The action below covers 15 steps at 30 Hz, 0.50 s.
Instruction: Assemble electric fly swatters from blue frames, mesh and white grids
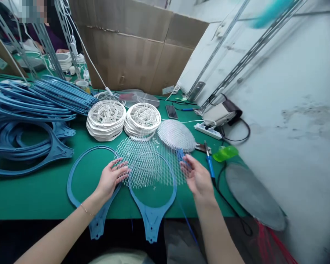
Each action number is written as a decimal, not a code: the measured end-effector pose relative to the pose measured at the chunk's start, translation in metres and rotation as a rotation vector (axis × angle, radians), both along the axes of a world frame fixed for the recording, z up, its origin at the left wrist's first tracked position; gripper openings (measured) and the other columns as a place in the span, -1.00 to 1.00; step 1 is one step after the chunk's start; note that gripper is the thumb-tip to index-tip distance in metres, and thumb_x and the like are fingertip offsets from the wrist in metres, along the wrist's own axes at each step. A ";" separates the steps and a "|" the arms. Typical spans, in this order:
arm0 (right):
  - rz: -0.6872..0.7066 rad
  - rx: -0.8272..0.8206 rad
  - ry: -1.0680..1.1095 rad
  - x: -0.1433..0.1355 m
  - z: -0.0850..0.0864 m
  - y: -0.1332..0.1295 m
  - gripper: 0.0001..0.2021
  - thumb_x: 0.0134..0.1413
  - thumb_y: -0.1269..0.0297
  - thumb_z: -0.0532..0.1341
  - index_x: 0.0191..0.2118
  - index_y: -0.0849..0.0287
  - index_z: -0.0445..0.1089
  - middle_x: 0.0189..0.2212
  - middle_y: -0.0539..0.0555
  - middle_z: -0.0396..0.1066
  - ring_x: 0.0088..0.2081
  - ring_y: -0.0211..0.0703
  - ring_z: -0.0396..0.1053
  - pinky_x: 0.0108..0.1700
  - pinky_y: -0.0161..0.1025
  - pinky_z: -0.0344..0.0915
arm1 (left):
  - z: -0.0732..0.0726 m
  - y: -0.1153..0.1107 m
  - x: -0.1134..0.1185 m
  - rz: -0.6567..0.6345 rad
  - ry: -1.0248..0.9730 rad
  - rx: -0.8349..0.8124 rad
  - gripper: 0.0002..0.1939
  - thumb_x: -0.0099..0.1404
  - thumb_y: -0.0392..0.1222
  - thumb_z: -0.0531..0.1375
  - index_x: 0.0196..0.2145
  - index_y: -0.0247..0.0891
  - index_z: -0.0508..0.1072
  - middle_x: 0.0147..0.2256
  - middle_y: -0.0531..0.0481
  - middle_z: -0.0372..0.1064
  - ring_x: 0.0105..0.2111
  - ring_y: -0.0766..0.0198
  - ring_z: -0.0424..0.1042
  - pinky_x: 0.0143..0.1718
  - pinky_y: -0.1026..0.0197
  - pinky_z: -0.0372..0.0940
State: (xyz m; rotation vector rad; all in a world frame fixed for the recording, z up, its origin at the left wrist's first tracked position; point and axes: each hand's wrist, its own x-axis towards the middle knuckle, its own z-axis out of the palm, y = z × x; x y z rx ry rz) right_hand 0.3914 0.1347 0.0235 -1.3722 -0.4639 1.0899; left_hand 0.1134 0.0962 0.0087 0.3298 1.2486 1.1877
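Observation:
My left hand (112, 178) is closed at the left edge of a thin wire mesh (144, 165), which is tilted and see-through. At the mesh's right side, my right hand (199, 176) has curled fingers by its edge. Small blue strands (180, 154) show at those fingertips; how they join the mesh is unclear. Below and behind the mesh lie two blue racket frames, one at left (70, 179) and one at centre (151, 216), their handle ends over the table's front edge. A stack of round mesh discs (176, 134) sits beyond my right hand.
Blue frames (30, 99) are heaped at left. Two stacks of white rings (106, 123) stand behind the mesh. At right are a soldering iron (209, 165), green object (225, 153), power strip (208, 131) and grey disc stack (254, 194). Cardboard (137, 47) rises behind; a person (38, 40) sits beyond.

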 end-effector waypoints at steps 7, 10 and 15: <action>-0.216 -0.051 -0.295 0.068 0.033 0.098 -0.89 -0.05 0.35 0.32 -0.41 0.19 0.36 -0.42 0.06 0.45 -0.28 -0.12 0.47 -0.25 -0.21 0.47 | -0.007 0.009 0.014 0.089 0.048 0.003 -0.60 0.17 -0.57 0.33 -0.08 -0.35 0.37 -0.22 -0.13 0.51 -0.46 0.27 0.57 -0.48 0.30 0.46; -0.279 -0.041 -0.565 0.067 0.031 0.096 -0.72 -0.16 0.31 0.42 -0.28 0.22 0.41 -0.27 0.14 0.47 -0.14 0.00 0.42 -0.13 -0.11 0.42 | -0.002 0.007 0.013 0.087 0.027 0.010 -0.55 0.15 -0.57 0.34 -0.05 -0.33 0.36 -0.24 -0.11 0.51 -0.47 0.20 0.60 -0.50 0.29 0.45; 0.169 -0.020 -0.591 0.002 0.014 0.014 -0.49 -0.06 -0.14 0.33 -0.21 0.26 0.50 -0.27 0.19 0.51 -0.41 -0.18 0.35 -0.45 -0.29 0.29 | 0.014 -0.004 -0.006 0.114 -0.040 0.027 -0.53 0.17 -0.55 0.33 -0.01 -0.29 0.36 -0.21 -0.08 0.52 -0.37 0.16 0.63 -0.45 0.32 0.49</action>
